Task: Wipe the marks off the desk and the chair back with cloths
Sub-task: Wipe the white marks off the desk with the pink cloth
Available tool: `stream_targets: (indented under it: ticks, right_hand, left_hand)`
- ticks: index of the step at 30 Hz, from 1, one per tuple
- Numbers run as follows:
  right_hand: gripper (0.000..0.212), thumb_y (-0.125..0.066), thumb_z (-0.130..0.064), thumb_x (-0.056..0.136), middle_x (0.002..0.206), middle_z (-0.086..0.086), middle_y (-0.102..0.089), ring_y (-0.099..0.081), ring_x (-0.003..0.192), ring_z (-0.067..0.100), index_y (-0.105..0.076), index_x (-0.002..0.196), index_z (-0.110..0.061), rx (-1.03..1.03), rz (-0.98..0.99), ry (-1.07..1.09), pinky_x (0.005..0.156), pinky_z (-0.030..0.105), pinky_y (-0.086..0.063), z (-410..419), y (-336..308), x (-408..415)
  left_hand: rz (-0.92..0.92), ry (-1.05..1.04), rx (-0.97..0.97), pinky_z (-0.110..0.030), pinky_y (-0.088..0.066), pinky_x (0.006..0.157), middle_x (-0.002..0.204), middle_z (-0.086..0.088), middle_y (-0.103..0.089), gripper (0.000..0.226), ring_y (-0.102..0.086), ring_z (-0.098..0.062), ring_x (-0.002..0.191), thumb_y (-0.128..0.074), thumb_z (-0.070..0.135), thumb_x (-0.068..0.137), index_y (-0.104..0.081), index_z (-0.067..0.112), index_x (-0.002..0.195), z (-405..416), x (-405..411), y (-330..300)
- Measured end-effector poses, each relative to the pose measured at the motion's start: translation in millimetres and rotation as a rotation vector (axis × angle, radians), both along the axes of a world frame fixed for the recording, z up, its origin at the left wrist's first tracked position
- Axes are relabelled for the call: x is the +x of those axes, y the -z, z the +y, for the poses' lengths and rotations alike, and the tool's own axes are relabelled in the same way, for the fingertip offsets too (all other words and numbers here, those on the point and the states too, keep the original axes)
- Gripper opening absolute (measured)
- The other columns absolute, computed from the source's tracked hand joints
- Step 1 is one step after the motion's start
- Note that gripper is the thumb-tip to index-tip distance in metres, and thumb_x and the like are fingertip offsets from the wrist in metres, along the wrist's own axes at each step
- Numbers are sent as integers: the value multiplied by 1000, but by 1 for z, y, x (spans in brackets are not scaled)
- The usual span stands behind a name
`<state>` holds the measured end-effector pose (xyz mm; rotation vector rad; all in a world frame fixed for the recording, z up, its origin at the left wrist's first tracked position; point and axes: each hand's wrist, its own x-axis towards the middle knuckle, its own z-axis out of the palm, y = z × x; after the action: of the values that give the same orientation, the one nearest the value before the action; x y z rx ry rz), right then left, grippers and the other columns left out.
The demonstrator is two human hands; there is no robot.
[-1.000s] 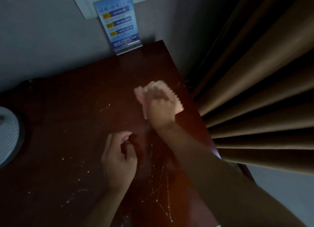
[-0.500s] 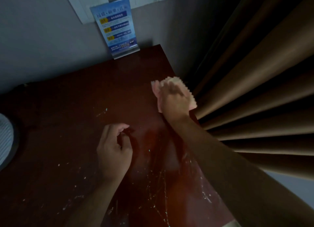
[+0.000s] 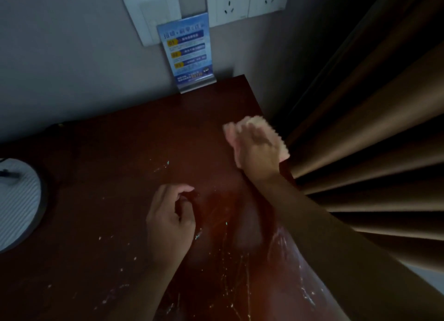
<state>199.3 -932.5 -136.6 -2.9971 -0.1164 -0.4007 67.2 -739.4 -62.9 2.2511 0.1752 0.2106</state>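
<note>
The dark red-brown desk (image 3: 115, 176) carries pale streaks and specks, some near its middle (image 3: 163, 165) and many at the near right (image 3: 236, 272). My right hand (image 3: 258, 150) lies flat on a pink cloth (image 3: 254, 121) and presses it onto the desk at the right edge, beside the curtain; the hand is motion-blurred. Only the cloth's edges show around the hand. Resting on the desk closer to me, my left hand (image 3: 169, 218) has loosely curled fingers and holds nothing. No chair is in view.
A blue sign in a clear stand (image 3: 189, 53) stands at the desk's back edge against the wall, under a switch (image 3: 153, 13) and sockets (image 3: 240, 3). Brown curtain folds (image 3: 372, 128) hang right of the desk. A round white striped object (image 3: 16, 205) sits at the left.
My right hand has slid the pink cloth to the right and farther back, up to the desk's right edge. My left hand has stayed about where it was.
</note>
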Motion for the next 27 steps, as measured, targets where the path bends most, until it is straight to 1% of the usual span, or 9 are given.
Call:
stream_targets:
  ticks: [3,5,7,10,15,18,23,25,27]
  right_hand:
    - [45,-32,-33,93,107,11,-68,-70,86,29,-65,113,-10,74,-1,165,66,38,-56,-26,-15,16]
    - [47,-30,-31,95,111,13,-68,-69,91,27,-64,116,-7,24,-24,154,72,38,-57,-24,-17,2]
    - [43,-32,-30,102,116,13,-66,-66,100,27,-61,122,-6,-17,-7,69,87,41,-51,-9,-7,-31]
    - [40,-37,-30,106,113,13,-70,-68,102,27,-67,111,-5,160,-40,-52,100,41,-48,13,-6,-61]
    - [56,-24,-36,92,122,17,-64,-61,108,37,-62,120,-5,253,169,-69,87,45,-52,50,-26,2]
    - [64,-19,-45,88,120,14,-63,-58,107,37,-62,119,-10,279,274,-226,86,45,-46,107,-41,17]
    - [47,-28,-38,102,122,13,-65,-61,114,36,-62,123,-13,254,277,-695,91,47,-51,128,-31,-87]
    - [35,-41,-27,101,109,33,-61,-63,95,48,-60,116,-2,350,338,-818,82,38,-56,120,-34,-86]
    - [24,-45,-16,98,82,33,-49,-59,64,36,-54,93,6,609,347,-688,64,30,-55,114,-38,-50]
  left_hand:
    - [12,5,-12,-23,-50,82,100,24,-59,34,-60,1,97,-58,-7,87,-68,21,101,5,-2,-3]
    - [6,11,-31,-28,-52,79,99,18,-62,31,-63,-6,95,-55,-4,86,-68,20,99,11,-7,-3]
    - [0,-5,-56,-36,-55,77,97,14,-64,29,-64,-10,92,-53,-1,85,-69,19,98,17,-12,-1]
    - [14,-34,-56,-41,-55,73,94,15,-63,29,-63,-13,84,-50,5,83,-69,23,96,23,-14,0]
    - [39,-101,-58,-41,-55,78,95,16,-63,29,-65,-11,91,-53,-2,86,-69,22,96,55,-31,-3]
    - [55,-172,-45,-44,-56,82,96,15,-64,30,-65,-12,94,-52,0,86,-68,23,96,79,-48,-2]
    - [78,-294,-74,-46,-54,84,95,15,-65,29,-65,-12,94,-49,8,83,-65,31,93,96,-70,-1]
    - [92,-322,-81,-43,-54,84,94,16,-65,31,-64,-9,94,-50,6,84,-64,32,92,98,-73,-3]
    - [117,-348,-102,-43,-55,82,93,16,-65,33,-65,-8,92,-51,5,85,-63,34,93,102,-77,-8]
